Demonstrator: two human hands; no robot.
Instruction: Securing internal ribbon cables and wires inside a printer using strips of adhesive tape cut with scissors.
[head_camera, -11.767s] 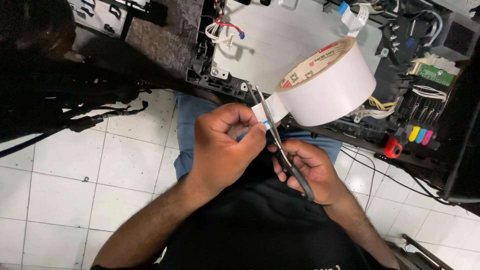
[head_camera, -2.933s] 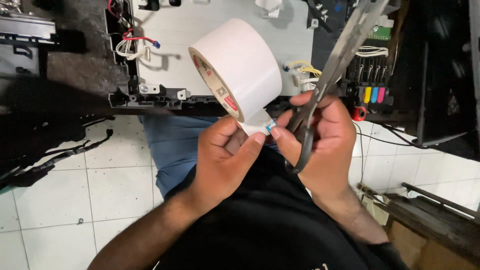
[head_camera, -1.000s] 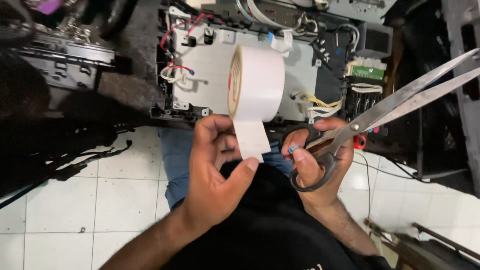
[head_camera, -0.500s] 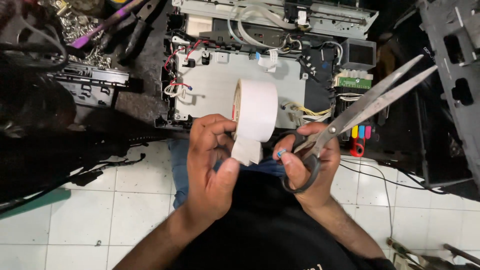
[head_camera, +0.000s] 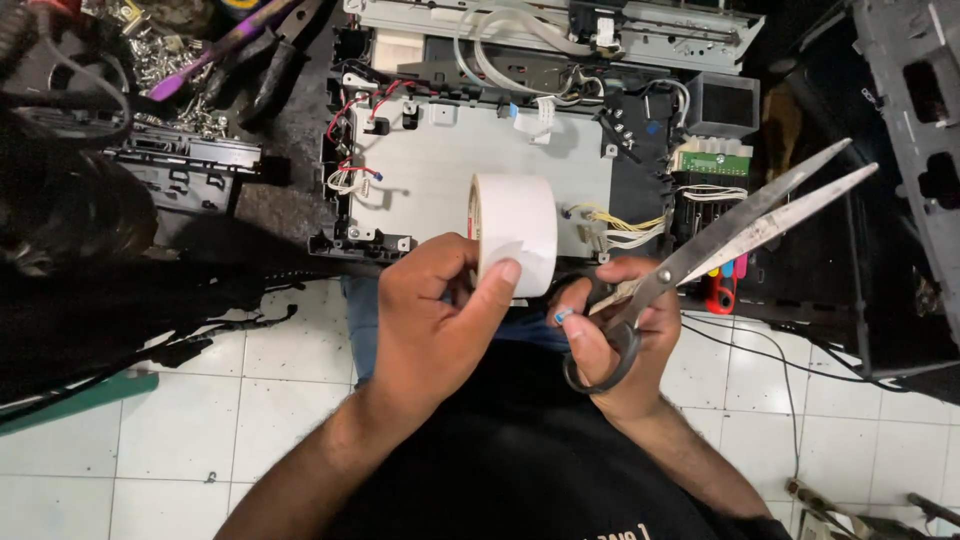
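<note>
Left hand (head_camera: 435, 320) grips white tape roll (head_camera: 515, 232); right hand (head_camera: 610, 335) clasps scissors (head_camera: 720, 235), blades apart

Two hands are at work: the left hand (head_camera: 435, 325) and the right hand (head_camera: 610, 335). There is one roll of white tape (head_camera: 515, 235), one pair of scissors (head_camera: 715, 250) and one opened machine (head_camera: 520, 150) with a grey metal plate.

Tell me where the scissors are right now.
Head view, right of centre: the scissors are in the right hand, blades open, beside the white tape roll.
</note>
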